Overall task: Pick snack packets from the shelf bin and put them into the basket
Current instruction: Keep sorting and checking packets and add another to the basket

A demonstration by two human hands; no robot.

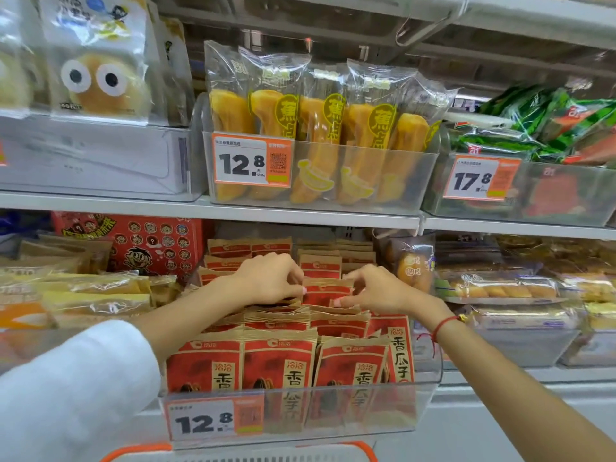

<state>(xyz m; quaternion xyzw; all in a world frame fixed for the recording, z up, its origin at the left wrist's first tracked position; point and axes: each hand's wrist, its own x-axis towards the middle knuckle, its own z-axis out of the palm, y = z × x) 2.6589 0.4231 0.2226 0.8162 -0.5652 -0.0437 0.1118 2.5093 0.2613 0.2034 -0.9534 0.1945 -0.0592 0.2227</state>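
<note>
A shop: price tags (252, 160) on stocked shelves (213, 208).

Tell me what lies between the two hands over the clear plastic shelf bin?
In the head view, one red and brown paper snack packet lies between the left hand and the right hand; both pinch its top edge.

shelf (300, 216) overhead, packets (280, 358) crowd bin (430, 371)

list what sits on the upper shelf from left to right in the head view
googly-eyed bun packets → clear bin of banana-shaped cakes with a 12.8 price tag → clear bin of green and red packets with a 17.8 price tag
</note>
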